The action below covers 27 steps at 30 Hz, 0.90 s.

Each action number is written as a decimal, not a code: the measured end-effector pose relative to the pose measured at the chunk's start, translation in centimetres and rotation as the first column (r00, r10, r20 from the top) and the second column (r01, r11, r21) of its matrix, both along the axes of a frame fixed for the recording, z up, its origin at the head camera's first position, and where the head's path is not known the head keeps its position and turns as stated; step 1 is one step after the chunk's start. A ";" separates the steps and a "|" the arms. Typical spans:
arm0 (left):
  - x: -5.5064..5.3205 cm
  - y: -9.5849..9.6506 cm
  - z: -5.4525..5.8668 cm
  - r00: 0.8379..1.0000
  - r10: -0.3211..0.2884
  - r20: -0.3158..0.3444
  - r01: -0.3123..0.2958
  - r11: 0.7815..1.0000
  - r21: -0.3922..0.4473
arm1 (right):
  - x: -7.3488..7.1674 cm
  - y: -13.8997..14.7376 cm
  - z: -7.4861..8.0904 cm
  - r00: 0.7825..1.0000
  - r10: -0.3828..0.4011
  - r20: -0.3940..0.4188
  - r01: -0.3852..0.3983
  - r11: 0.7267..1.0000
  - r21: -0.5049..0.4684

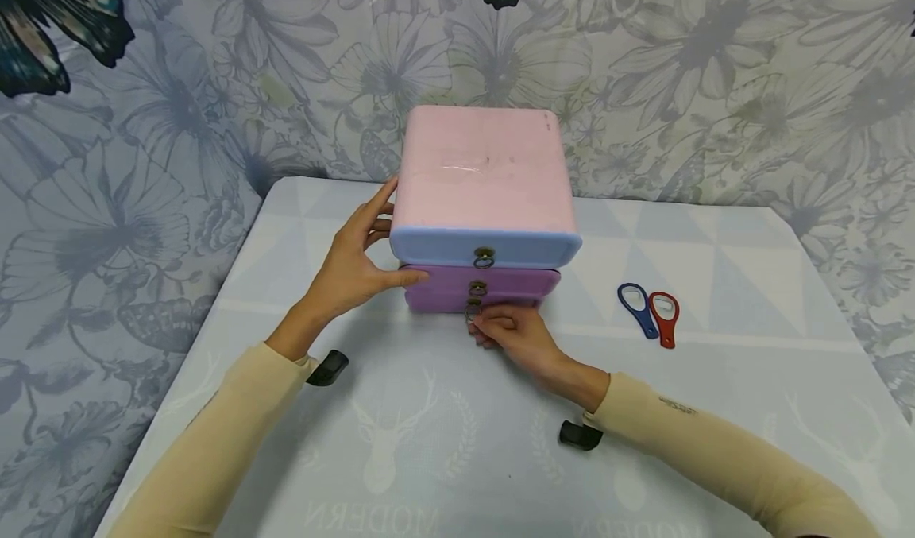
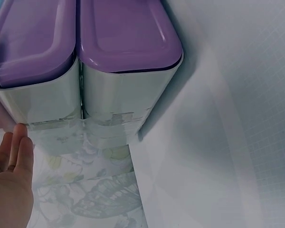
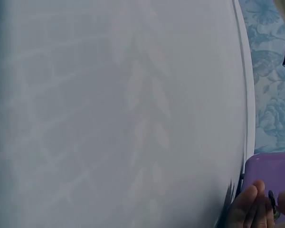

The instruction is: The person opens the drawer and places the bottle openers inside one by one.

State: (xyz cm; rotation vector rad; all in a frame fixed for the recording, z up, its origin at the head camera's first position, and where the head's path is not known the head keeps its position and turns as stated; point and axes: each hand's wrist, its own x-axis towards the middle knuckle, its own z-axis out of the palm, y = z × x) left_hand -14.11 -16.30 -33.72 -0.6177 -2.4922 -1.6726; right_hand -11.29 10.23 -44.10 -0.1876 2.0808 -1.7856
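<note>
Left hand (image 1: pixel 350 264) spread along the side of a drawer box (image 1: pixel 486 172), thumb on its purple front, while the right hand (image 1: pixel 520 338) pinches a low metal ring (image 1: pixel 472 309); so the head view shows. The box stands toward the far edge of the table (image 1: pixel 457 458), with tabletop stretching before it and between it and the blue and red scissors (image 1: pixel 650 315).

Left wrist: a narrow gap runs between two purple drawer fronts (image 2: pixel 133 35), their pale side walls meeting the fingers, a detail hidden from the head.

Right wrist: fingers and thumb flank the ring closely, near the table's rim, floral wall (image 3: pixel 273 111) beyond.
</note>
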 end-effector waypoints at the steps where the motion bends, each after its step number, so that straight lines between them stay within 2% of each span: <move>1: 0.0 0.0 0.0 1.000 0.001 0.000 -0.001 1.000 -0.002 | 0.0 -0.1 0.0 1.000 -0.001 0.017 0.001 1.000 -0.006; 6: 0.0 0.1 0.1 1.000 0.002 -0.006 -0.002 1.000 -0.018 | -0.1 -0.4 -0.2 0.999 -0.017 0.041 0.017 1.000 -0.007; 12: 0.2 -0.1 0.1 1.000 0.013 -0.011 -0.013 1.000 -0.025 | 0.4 -0.3 -0.3 0.998 0.046 0.037 -0.045 0.999 -0.010; 24: 0.2 0.0 0.2 1.000 0.020 0.002 -0.020 0.999 -0.025 | 3.2 0.0 0.0 0.990 0.110 0.093 -0.111 0.994 -0.003; 27: 0.2 0.0 0.2 1.000 0.022 0.001 -0.022 0.999 -0.029 | 3.8 0.1 0.0 0.989 0.122 0.083 -0.122 0.993 0.000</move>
